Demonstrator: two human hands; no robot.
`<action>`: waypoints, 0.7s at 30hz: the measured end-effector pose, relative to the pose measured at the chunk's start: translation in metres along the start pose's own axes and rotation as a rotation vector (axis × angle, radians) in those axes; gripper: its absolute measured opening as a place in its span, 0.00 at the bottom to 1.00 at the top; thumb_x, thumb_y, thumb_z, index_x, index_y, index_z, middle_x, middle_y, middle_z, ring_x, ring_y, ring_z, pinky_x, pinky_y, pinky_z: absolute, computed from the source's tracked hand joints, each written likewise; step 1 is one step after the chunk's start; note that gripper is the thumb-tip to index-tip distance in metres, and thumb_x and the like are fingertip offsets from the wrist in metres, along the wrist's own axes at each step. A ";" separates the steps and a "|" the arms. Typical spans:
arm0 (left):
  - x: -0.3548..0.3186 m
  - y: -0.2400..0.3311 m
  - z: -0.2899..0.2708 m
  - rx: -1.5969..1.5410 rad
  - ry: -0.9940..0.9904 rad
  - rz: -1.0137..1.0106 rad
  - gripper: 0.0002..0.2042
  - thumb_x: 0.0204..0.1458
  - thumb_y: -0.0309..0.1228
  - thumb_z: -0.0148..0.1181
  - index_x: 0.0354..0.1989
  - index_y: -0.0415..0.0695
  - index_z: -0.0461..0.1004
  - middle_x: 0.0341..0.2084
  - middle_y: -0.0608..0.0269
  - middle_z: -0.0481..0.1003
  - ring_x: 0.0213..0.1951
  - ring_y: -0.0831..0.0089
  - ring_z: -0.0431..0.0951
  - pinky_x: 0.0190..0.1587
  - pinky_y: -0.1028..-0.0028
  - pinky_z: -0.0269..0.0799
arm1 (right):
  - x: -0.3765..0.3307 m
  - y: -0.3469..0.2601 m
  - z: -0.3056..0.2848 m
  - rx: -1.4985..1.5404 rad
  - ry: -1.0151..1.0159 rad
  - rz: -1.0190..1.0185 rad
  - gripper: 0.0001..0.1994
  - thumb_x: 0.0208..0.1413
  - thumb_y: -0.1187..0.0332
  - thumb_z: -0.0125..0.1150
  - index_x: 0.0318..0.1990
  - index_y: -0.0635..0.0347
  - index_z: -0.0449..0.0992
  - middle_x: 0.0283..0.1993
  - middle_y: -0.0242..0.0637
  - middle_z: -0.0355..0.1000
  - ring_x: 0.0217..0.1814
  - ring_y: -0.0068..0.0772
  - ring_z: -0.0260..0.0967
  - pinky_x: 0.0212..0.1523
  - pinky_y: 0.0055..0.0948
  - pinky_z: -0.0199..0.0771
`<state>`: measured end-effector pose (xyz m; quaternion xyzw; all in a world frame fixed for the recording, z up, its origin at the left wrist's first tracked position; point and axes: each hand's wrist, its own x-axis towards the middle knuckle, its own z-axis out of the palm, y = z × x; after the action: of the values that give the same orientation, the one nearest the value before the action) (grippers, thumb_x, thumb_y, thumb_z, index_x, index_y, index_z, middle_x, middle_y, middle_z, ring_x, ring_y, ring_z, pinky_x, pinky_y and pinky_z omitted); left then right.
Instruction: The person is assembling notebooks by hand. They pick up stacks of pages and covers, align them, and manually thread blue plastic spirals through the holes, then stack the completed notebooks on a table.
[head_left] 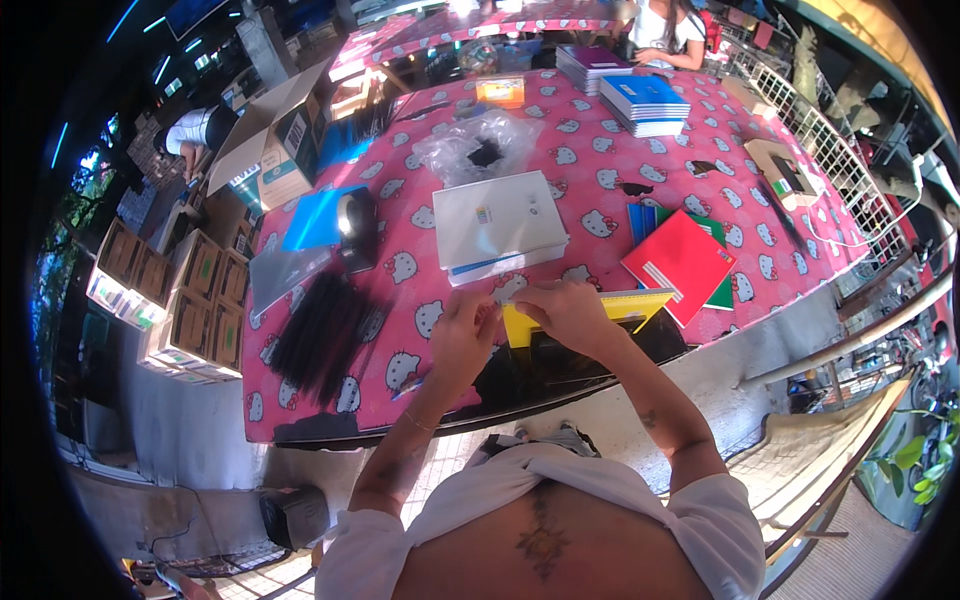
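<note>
A yellow notebook (642,302) stands tilted on its edge at the table's near side, what looks like a coil binding along its top. My right hand (567,314) grips its upper left part, fingers bent over the edge. Just beyond the notebook's left end, my left hand (467,330) is closed in a pinch; whatever is between those fingertips is too small to tell. Beyond both hands lies a stack of pale-covered notebooks (497,222). A red notebook (682,264) rests across a green notebook (722,292) to the right. Left of my hands is a bundle of thin black strips (325,338).
A blue sheet (322,217) and a black object (357,230) lie left, near an open cardboard box (275,150). Farther back are a clear plastic bag (470,152), blue notebooks (645,100) and purple notebooks (590,65). Another person (672,35) sits at the far right.
</note>
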<state>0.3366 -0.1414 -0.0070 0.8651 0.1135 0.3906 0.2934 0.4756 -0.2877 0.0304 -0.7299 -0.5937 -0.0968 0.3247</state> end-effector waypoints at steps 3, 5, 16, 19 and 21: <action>0.014 0.000 -0.012 -0.189 -0.153 -0.110 0.14 0.52 0.26 0.68 0.46 0.38 0.75 0.25 0.60 0.75 0.24 0.72 0.77 0.30 0.75 0.73 | -0.001 0.007 0.003 0.036 -0.051 0.021 0.05 0.56 0.64 0.63 0.39 0.48 0.79 0.31 0.36 0.78 0.31 0.45 0.76 0.30 0.42 0.74; 0.029 0.011 -0.027 -0.149 -0.314 0.040 0.09 0.52 0.26 0.65 0.41 0.41 0.76 0.29 0.57 0.76 0.28 0.59 0.79 0.32 0.66 0.74 | -0.001 0.004 -0.003 0.034 -0.070 0.046 0.06 0.55 0.64 0.64 0.39 0.48 0.79 0.31 0.36 0.78 0.31 0.45 0.76 0.31 0.43 0.74; 0.033 -0.012 -0.017 -0.106 -0.372 0.122 0.08 0.54 0.30 0.63 0.40 0.40 0.77 0.30 0.54 0.76 0.30 0.55 0.79 0.34 0.63 0.74 | 0.001 0.014 -0.009 0.115 -0.234 0.046 0.09 0.56 0.65 0.62 0.43 0.52 0.80 0.35 0.39 0.79 0.37 0.48 0.78 0.38 0.46 0.77; 0.035 0.003 -0.019 -0.070 -0.405 0.149 0.09 0.53 0.29 0.65 0.40 0.40 0.76 0.31 0.55 0.75 0.30 0.60 0.79 0.33 0.66 0.74 | 0.001 0.013 -0.014 0.080 -0.308 0.079 0.09 0.56 0.64 0.61 0.44 0.51 0.80 0.36 0.39 0.79 0.37 0.48 0.78 0.39 0.46 0.77; 0.034 0.008 -0.020 -0.034 -0.415 0.158 0.09 0.53 0.28 0.66 0.40 0.39 0.75 0.31 0.57 0.74 0.30 0.64 0.79 0.33 0.68 0.74 | 0.001 0.014 -0.015 0.099 -0.289 0.062 0.09 0.57 0.65 0.61 0.44 0.51 0.80 0.34 0.38 0.78 0.35 0.47 0.77 0.38 0.44 0.76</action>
<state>0.3448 -0.1254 0.0290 0.9281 -0.0238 0.2279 0.2934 0.4926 -0.2970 0.0371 -0.7372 -0.6155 0.0484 0.2743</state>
